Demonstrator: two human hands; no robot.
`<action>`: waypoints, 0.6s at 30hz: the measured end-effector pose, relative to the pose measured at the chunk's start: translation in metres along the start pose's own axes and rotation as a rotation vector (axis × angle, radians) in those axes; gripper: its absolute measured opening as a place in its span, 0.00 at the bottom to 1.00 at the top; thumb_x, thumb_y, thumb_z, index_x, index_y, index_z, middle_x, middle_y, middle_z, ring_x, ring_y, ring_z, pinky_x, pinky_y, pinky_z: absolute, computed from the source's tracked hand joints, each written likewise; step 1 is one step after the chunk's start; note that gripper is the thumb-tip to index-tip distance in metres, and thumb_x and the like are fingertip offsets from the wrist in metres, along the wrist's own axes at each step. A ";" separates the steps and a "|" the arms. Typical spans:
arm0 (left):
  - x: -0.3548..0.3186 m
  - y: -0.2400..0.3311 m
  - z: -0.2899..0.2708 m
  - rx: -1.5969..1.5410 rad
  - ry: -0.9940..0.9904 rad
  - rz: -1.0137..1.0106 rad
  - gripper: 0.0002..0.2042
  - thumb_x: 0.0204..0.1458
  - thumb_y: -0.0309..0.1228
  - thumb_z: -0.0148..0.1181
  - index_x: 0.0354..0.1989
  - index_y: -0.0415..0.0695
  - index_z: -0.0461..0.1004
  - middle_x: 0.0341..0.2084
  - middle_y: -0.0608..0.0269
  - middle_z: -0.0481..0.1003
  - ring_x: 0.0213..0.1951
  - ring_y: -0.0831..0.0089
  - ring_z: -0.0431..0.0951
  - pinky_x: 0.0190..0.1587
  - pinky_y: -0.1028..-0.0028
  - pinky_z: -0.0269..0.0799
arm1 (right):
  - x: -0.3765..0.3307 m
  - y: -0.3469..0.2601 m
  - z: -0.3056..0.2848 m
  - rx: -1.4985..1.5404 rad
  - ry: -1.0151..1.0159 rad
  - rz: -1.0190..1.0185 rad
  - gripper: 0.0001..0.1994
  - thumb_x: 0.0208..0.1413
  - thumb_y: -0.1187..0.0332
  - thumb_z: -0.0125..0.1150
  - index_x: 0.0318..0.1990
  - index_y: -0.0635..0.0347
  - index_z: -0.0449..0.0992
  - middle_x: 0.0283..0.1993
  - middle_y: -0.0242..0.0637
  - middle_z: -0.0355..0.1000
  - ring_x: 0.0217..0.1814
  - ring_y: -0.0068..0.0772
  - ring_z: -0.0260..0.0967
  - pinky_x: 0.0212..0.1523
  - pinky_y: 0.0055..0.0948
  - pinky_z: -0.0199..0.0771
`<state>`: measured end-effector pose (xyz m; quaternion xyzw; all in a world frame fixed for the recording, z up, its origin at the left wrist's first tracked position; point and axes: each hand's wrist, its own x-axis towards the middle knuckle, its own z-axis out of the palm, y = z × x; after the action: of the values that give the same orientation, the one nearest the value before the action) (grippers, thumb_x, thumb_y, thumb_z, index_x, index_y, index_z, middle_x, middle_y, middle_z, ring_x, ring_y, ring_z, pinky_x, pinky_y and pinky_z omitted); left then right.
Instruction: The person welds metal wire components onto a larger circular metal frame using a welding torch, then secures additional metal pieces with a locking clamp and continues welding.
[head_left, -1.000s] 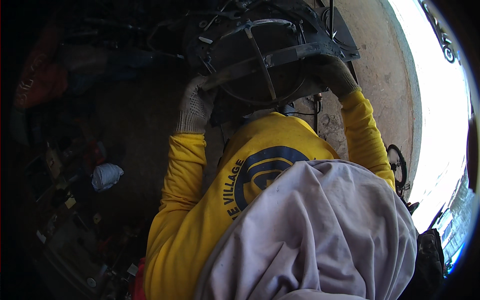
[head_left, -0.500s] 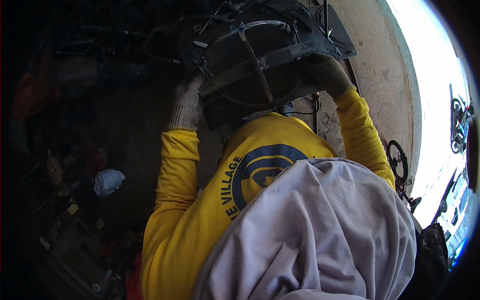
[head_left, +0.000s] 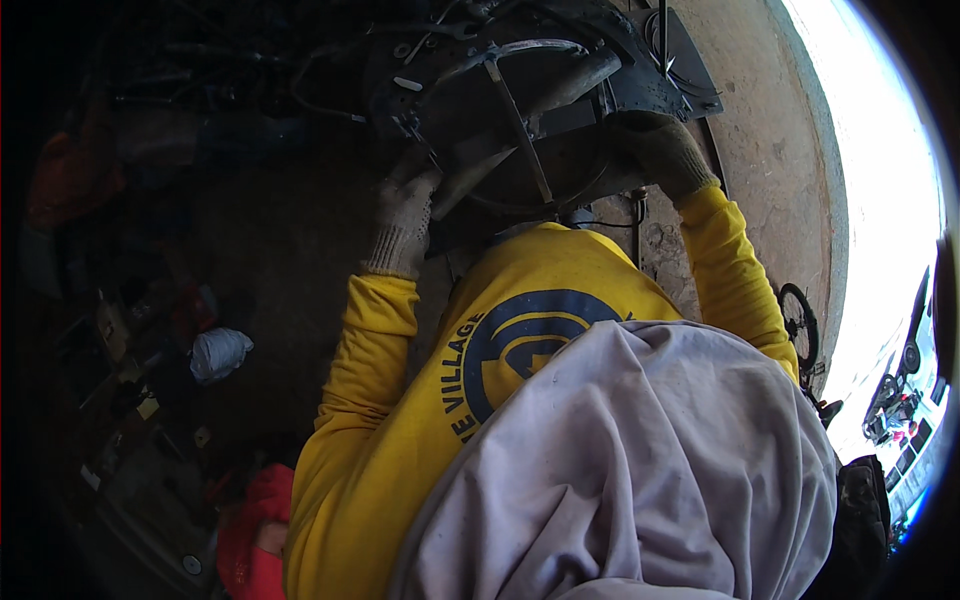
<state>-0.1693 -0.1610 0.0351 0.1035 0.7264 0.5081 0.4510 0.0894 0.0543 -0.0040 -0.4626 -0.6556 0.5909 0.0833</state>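
Gripping opposite edges, the gloved left hand (head_left: 405, 215) and the gloved right hand (head_left: 665, 150) are closed on a dark round metal frame (head_left: 530, 110), which is held above the dusty floor (head_left: 770, 150), ahead of the yellow-sleeved chest.

Two gloved hands, one round metal frame (head_left: 520, 110), one white bundle (head_left: 218, 354).

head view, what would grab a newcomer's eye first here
The bright yellow long-sleeved shirt fills the lower middle, with a pale grey cloth draped over it at lower right. Above it, both gloved hands grip a dark round metal frame with crossbars at the top centre: the left hand on its lower left edge, the right hand on its right side. A glare of daylight runs down the right rim.
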 end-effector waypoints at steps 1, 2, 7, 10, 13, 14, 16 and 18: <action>0.003 -0.007 -0.002 -0.003 -0.002 -0.001 0.24 0.55 0.28 0.59 0.62 0.38 0.70 0.49 0.56 0.76 0.51 0.67 0.76 0.56 0.71 0.71 | 0.001 0.002 -0.001 0.018 -0.010 0.004 0.15 0.59 0.62 0.61 0.49 0.60 0.82 0.42 0.41 0.81 0.42 0.29 0.78 0.48 0.29 0.77; 0.010 -0.018 -0.007 -0.067 -0.008 -0.010 0.25 0.54 0.27 0.59 0.62 0.37 0.69 0.50 0.55 0.75 0.51 0.68 0.76 0.56 0.72 0.71 | 0.000 0.003 0.000 0.016 -0.007 0.006 0.15 0.59 0.62 0.61 0.49 0.60 0.82 0.42 0.41 0.81 0.42 0.29 0.78 0.48 0.29 0.77; 0.007 -0.018 -0.008 -0.240 -0.036 -0.029 0.26 0.54 0.24 0.59 0.64 0.36 0.68 0.52 0.57 0.75 0.51 0.69 0.76 0.56 0.73 0.70 | 0.000 0.012 -0.008 -0.560 -0.018 -0.501 0.14 0.61 0.66 0.60 0.52 0.60 0.80 0.42 0.36 0.81 0.40 0.23 0.77 0.46 0.27 0.78; 0.006 -0.008 -0.005 -0.180 -0.002 -0.048 0.26 0.55 0.22 0.59 0.64 0.37 0.67 0.52 0.58 0.75 0.52 0.70 0.76 0.56 0.73 0.71 | -0.004 0.002 -0.009 -0.599 -0.043 -0.473 0.14 0.62 0.66 0.59 0.51 0.61 0.80 0.42 0.38 0.81 0.40 0.25 0.77 0.46 0.27 0.78; 0.012 -0.023 -0.005 -0.235 -0.010 0.010 0.24 0.56 0.22 0.59 0.63 0.37 0.69 0.51 0.59 0.75 0.51 0.70 0.76 0.55 0.72 0.71 | 0.002 0.015 -0.008 -0.448 -0.045 -0.417 0.14 0.62 0.65 0.59 0.50 0.61 0.80 0.42 0.38 0.81 0.40 0.26 0.78 0.45 0.27 0.79; 0.013 -0.024 -0.003 -0.221 0.026 -0.012 0.22 0.57 0.23 0.60 0.62 0.37 0.70 0.52 0.58 0.76 0.51 0.70 0.76 0.55 0.72 0.71 | 0.003 0.018 -0.009 -0.398 -0.045 -0.399 0.13 0.61 0.65 0.59 0.50 0.61 0.80 0.42 0.39 0.81 0.39 0.26 0.78 0.45 0.27 0.79; 0.018 -0.028 -0.007 -0.202 0.064 -0.031 0.21 0.57 0.24 0.60 0.60 0.37 0.71 0.52 0.58 0.76 0.51 0.70 0.76 0.55 0.72 0.71 | 0.003 0.006 -0.008 -0.359 -0.023 -0.271 0.14 0.61 0.64 0.61 0.49 0.61 0.81 0.41 0.38 0.81 0.38 0.26 0.78 0.44 0.27 0.79; 0.028 -0.034 -0.018 -0.088 -0.006 -0.008 0.20 0.57 0.22 0.60 0.60 0.41 0.73 0.53 0.61 0.76 0.54 0.70 0.76 0.58 0.71 0.69 | 0.005 0.007 -0.010 -0.386 -0.028 -0.264 0.14 0.60 0.64 0.61 0.49 0.60 0.81 0.41 0.38 0.81 0.38 0.26 0.78 0.44 0.27 0.79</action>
<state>-0.1883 -0.1715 -0.0070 0.0824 0.7024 0.5373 0.4594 0.0968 0.0639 -0.0089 -0.3721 -0.8123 0.4450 0.0607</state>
